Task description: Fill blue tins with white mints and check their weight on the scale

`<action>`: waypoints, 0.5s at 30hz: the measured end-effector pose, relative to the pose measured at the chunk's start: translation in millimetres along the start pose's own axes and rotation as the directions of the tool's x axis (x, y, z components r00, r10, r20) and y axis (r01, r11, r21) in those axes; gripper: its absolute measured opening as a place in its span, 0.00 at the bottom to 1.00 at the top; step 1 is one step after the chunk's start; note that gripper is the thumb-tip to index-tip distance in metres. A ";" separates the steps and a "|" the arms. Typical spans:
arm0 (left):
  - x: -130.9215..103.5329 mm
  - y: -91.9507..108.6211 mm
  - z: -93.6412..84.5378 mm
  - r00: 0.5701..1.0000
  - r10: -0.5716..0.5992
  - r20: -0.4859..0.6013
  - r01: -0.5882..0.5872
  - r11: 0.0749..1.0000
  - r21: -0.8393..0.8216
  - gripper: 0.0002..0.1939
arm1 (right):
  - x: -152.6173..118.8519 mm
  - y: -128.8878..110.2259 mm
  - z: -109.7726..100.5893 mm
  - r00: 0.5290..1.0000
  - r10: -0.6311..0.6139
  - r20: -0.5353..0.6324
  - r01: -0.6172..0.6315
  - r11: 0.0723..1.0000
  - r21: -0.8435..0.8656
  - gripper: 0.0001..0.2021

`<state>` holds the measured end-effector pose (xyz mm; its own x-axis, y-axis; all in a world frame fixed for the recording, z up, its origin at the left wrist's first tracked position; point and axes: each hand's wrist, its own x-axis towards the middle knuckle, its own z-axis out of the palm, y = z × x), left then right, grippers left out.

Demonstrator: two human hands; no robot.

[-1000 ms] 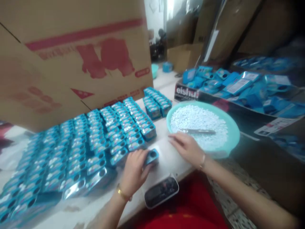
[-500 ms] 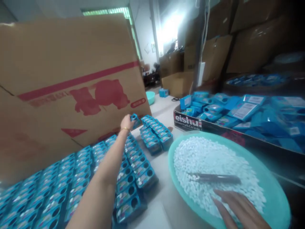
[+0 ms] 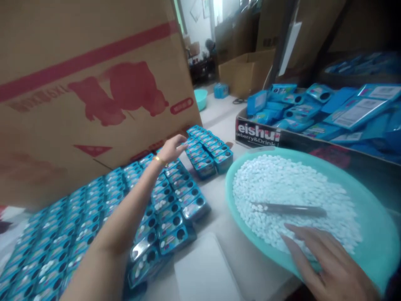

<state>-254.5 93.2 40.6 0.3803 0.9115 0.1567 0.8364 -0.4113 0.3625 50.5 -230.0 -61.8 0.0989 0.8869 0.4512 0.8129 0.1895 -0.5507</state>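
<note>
Half a second earlier, a small blue box had shown at the fingertips of the left hand [image 3: 172, 149]; now none showed there, the fingers and thumb slightly apart with nothing visible between them. Taking the scene as a clock face, that hand sat left of centre, toward nine, beside two short rows of boxes [image 3: 203, 151], its arm stretched long from seven. At eight stood the main block of blue boxes [image 3: 84, 219], ranked tightly with dark round openings upward, probably to keep every top in reach. At four, a teal bowl [image 3: 379, 234] held white pellets [image 3: 282, 175]. Over its near side hung the right hand [image 3: 333, 261], loosely bent, thumb and fingers well parted, gripping nothing; whether it touched the pellets I could not tell. A slim dark tool [image 3: 294, 210] lay across them, perhaps for easy pickup. A white pad [image 3: 200, 263] rested at six.
</note>
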 end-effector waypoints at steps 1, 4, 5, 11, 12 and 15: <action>-27.7 14.9 -4.3 0.988 0.150 0.037 -0.151 0.988 0.016 0.14 | 2.2 -2.8 -1.6 1.000 0.012 0.009 -0.012 1.000 -0.017 0.14; -110.7 56.6 2.0 0.905 0.374 0.202 -0.409 0.894 0.180 0.13 | 9.3 -3.1 -4.8 0.996 0.048 0.077 -0.043 0.997 -0.061 0.18; -133.0 66.8 9.7 0.906 0.364 0.215 -0.412 0.874 0.258 0.14 | 12.3 0.5 -5.4 0.991 0.054 0.125 -0.045 0.996 -0.073 0.19; -181.3 92.3 54.3 0.980 0.158 0.117 -0.196 0.847 0.495 0.05 | 42.2 27.9 -3.5 0.833 0.161 0.530 -0.024 0.967 -0.255 0.20; -181.8 94.2 57.4 0.985 0.136 0.107 -0.172 0.841 0.513 0.05 | 47.7 28.3 -2.1 0.791 0.173 0.587 -0.009 0.962 -0.271 0.20; -183.7 99.2 63.0 0.993 0.085 0.081 -0.115 0.837 0.535 0.07 | 60.9 21.9 1.8 0.709 0.136 0.692 0.065 0.965 -0.256 0.24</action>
<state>-216.6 -115.5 -10.1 0.4804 0.8699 0.1120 0.8676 -0.4526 -0.2061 73.3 -171.0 -47.6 -0.2164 0.9460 -0.2412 0.9374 0.1323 -0.3223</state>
